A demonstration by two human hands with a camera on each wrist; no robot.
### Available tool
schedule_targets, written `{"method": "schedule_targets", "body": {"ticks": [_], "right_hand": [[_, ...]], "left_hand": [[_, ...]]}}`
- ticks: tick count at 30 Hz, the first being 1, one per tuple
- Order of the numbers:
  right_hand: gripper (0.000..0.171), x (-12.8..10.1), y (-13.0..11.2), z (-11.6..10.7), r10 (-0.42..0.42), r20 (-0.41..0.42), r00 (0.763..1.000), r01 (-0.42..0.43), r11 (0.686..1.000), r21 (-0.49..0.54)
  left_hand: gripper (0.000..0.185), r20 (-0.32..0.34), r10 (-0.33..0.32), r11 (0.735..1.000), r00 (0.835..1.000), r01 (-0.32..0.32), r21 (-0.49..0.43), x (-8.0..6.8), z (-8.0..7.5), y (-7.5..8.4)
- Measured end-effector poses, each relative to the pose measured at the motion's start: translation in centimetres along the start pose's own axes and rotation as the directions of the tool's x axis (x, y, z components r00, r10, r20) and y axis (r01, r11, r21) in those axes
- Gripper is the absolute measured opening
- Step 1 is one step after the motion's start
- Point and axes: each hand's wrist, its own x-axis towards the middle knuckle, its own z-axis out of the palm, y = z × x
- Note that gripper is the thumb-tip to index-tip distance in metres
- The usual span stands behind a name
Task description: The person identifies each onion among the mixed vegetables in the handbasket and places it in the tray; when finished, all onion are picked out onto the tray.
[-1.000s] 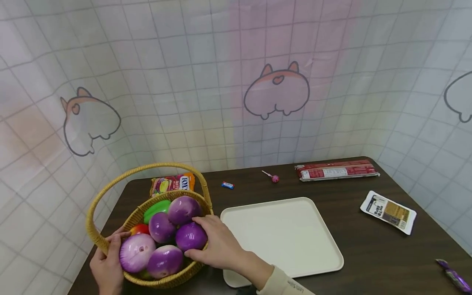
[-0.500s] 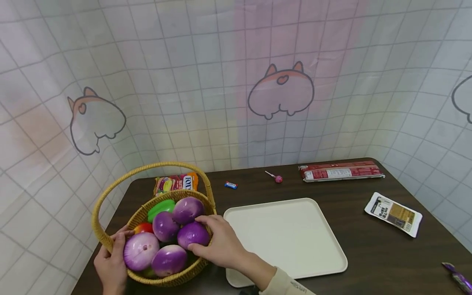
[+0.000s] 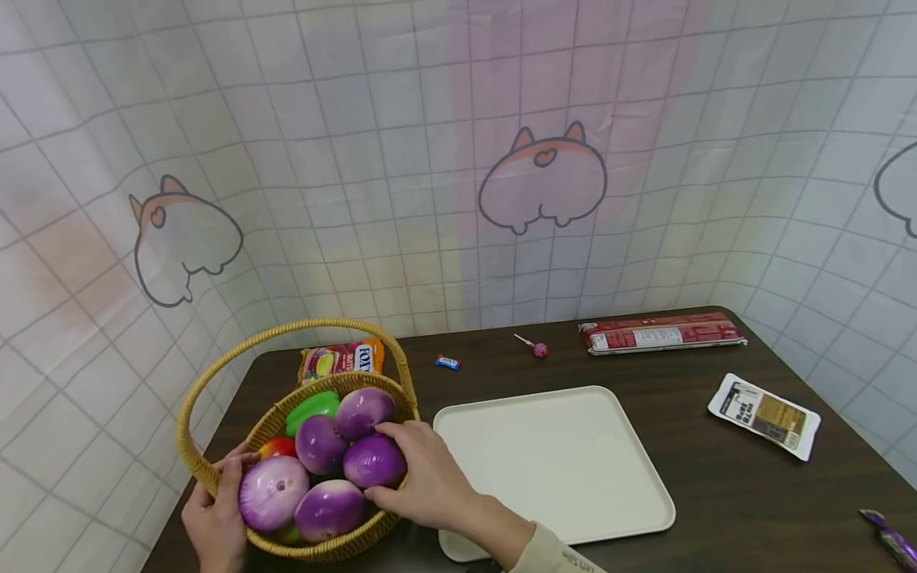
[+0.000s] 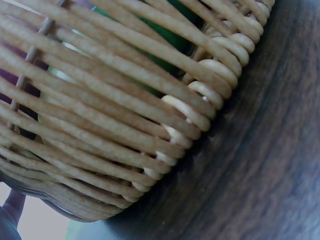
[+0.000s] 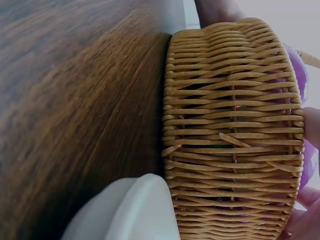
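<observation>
A yellow wicker basket (image 3: 351, 545) with an arched handle stands at the left of the dark table. Several glossy purple onions fill it, one paler (image 3: 274, 493), beside a green vegetable (image 3: 313, 411) and a red-and-yellow round piece (image 3: 279, 447). My left hand (image 3: 218, 509) grips the basket's left rim by the handle's foot. At the right rim my right hand (image 3: 426, 476) holds a purple onion (image 3: 374, 461) between thumb and fingers, the onion still lying among the others. Both wrist views show mostly the woven wall (image 4: 115, 100) and the tabletop.
A white tray (image 3: 552, 461) lies right of the basket. Behind are a snack bag (image 3: 342, 360), a small blue candy (image 3: 448, 362), a lollipop (image 3: 537, 348) and a long red packet (image 3: 662, 333). Further right lie a white-and-brown pouch (image 3: 765, 415) and a purple wrapped candy (image 3: 891, 541).
The head view has shifted slightly, moving the whole scene a little to the right. Both hands keep their places on the basket and the onion.
</observation>
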Motion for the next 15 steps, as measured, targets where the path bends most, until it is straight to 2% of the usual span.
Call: {"method": "schedule_targets", "body": {"ticks": [9,15], "right_hand": [[0.073,0.0,-0.3,-0.6,0.057,0.013,0.998,-0.058,0.989,0.132],[0.071,0.1,-0.6,-1.8,0.024,0.014,1.000,-0.026,0.984,0.176]], "left_hand": [[0.029,0.007,0.017,1.000,1.000,-0.017,-0.016,0.0,-0.1,-0.1],[0.031,-0.001,0.004,1.000,1.000,-0.004,0.001,-0.1,-0.1,-0.1]]}}
